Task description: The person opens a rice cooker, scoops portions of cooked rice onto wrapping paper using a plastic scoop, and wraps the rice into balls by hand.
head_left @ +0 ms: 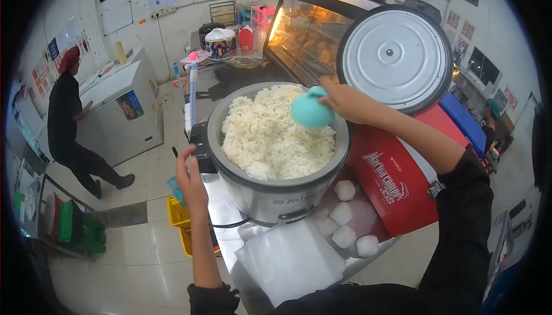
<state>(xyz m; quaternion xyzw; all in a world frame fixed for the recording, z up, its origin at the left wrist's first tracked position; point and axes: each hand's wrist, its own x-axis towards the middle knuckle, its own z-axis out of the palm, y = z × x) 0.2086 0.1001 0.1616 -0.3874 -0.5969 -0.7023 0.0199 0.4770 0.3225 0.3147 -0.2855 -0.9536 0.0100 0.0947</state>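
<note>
A large rice cooker (270, 197) stands in front of me, its pot heaped with cooked white rice (270, 136). My right hand (351, 103) grips a teal cup (312, 108) by its handle, tilted over the right side of the rice; the cup is slightly blurred. My left hand (194, 182) is beside the cooker's black side handle (202, 148), fingers raised and apart; whether it touches the handle I cannot tell. Several white paper-wrapped bundles (343, 214) lie right of the cooker. A stack of white paper sheets (292, 257) lies in front of it.
The cooker's round lid (397, 59) stands raised at the back right. A red cool box (397, 188) is on the right, and a lit food warmer (310, 33) behind. At the left, another person (69, 119) stands by a white chest freezer (123, 113). Yellow baskets (179, 214) sit below.
</note>
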